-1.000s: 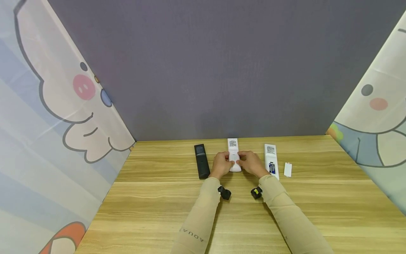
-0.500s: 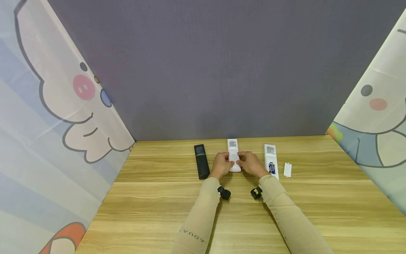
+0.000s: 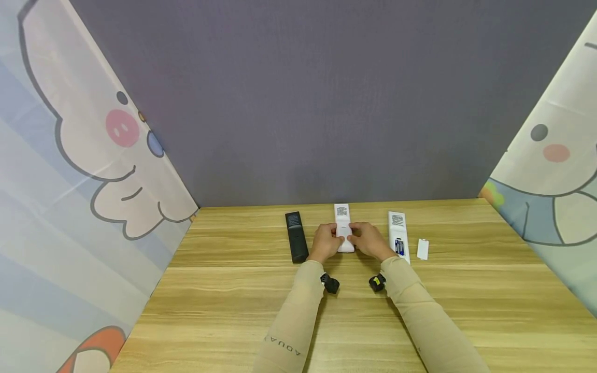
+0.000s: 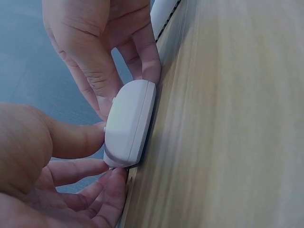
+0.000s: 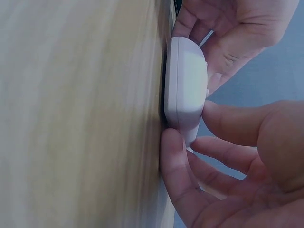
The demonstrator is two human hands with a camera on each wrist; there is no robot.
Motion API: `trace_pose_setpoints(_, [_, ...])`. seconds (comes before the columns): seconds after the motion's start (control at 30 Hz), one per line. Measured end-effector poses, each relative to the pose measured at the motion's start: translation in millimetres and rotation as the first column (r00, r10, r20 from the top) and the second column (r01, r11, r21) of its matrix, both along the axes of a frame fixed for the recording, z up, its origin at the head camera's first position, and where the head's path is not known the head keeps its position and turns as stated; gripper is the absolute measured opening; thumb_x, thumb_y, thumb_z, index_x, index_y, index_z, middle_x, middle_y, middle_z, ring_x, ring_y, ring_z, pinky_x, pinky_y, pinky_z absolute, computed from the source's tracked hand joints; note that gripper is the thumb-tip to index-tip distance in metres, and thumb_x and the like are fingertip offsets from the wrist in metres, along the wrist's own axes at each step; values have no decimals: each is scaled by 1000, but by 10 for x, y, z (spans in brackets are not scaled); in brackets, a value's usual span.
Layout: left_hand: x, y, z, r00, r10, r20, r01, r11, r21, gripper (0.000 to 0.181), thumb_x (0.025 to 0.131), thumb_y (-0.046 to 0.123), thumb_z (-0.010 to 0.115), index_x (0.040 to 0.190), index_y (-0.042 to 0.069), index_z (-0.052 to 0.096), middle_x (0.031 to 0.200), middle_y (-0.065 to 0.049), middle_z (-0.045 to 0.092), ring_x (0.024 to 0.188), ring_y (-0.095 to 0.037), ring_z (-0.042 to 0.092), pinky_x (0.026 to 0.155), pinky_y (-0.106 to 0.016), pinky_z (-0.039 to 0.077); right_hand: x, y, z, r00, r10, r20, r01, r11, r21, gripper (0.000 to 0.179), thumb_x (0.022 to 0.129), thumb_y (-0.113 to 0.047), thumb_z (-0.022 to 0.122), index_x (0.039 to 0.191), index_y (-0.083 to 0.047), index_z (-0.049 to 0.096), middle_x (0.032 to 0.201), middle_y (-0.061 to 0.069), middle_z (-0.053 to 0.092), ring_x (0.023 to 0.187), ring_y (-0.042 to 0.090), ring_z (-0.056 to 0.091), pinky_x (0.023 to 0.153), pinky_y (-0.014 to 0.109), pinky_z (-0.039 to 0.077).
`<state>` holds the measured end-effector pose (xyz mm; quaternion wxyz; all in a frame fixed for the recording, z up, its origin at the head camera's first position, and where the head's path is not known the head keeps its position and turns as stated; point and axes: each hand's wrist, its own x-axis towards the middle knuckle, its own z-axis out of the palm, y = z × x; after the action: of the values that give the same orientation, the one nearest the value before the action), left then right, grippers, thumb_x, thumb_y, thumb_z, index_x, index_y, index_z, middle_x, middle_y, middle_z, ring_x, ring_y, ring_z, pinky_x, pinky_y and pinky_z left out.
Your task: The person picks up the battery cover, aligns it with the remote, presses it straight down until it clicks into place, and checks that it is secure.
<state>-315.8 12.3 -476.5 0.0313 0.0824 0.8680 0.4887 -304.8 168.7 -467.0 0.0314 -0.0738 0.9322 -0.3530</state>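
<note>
- Pinching the middle remote (image 3: 344, 231) right of frame center, your left hand (image 3: 325, 241) and right hand (image 3: 370, 241) brace it (probably for steadiness).
- Black remote (image 3: 297, 238) lies mid-frame.

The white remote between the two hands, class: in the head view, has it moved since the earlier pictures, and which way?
No. The white remote shows no visible shift, sideways or lengthwise, against the back edge of the table.

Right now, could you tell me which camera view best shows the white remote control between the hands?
The head view, because the white remote control shows its back and printed label there. Both wrist views show mainly its rounded near end.
</note>
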Motion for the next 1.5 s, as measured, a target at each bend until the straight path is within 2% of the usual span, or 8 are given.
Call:
trace_pose_setpoints(0.33, [31,25,3,1000,8,-11,-8,1000,-17,31,93,1,71,124,-2,70,104,-15,73,81,-11,61,69,-22,53,27,21,-34,1000,2,28,-2,1000,-6,49,102,-16,61,146,3,52,152,31,46,145,51,37,119,62,31])
trace_pose_setpoints(0.53, [53,40,11,1000,23,-21,-24,999,-41,24,91,1,72,114,0,74,101,-13,75,82,-15,65,70,-25,54,44,64,-28,999,30,29,-30,1000,1,50,102,-17,61,146,4,51,152,31,46,143,51,39,117,62,34])
trace_pose_setpoints(0.67, [60,51,26,997,60,-46,-63,997,-49,30,88,1,73,117,-2,73,103,-14,74,91,-21,67,78,-31,57,53,96,20,998,40,38,-39,999,-35,49,101,-18,62,143,6,54,146,30,53,130,46,56,108,56,47])
trace_pose_setpoints(0.73, [64,57,39,995,80,-59,-83,996,-44,34,88,2,74,121,-2,72,106,-15,72,94,-23,66,82,-34,56,62,123,63,998,36,56,-31,996,-81,46,101,-18,62,140,6,55,142,30,57,116,41,67,94,50,56])
trace_pose_setpoints(0.83, [77,74,69,992,99,-80,-102,994,-35,33,89,4,73,122,0,72,108,-16,68,96,-25,65,84,-37,56,74,190,148,999,14,52,-8,992,-128,42,102,-18,61,137,5,57,133,28,62,97,33,72,78,42,60])
trace_pose_setpoints(1.07, [114,151,185,984,119,-135,-114,993,38,25,93,7,70,117,6,75,104,-9,73,92,-20,66,77,-32,55,116,462,397,998,-57,-31,51,987,-152,35,104,-21,59,130,3,61,120,24,67,98,37,71,78,42,59])
trace_pose_setpoints(1.3, [170,278,262,967,112,-228,-87,989,116,18,92,4,68,105,11,78,87,-2,73,73,-7,61,66,-21,50,196,777,612,989,-133,-71,117,975,-190,33,106,-24,57,127,1,61,105,17,67,83,25,68,74,38,59])
trace_pose_setpoints(1.5, [228,374,304,971,88,-220,-54,986,156,14,93,7,70,103,12,78,86,-1,72,72,-4,59,67,-21,51,253,992,725,982,-177,-69,159,964,-212,32,107,-26,55,124,0,63,98,12,65,77,19,64,68,32,56])
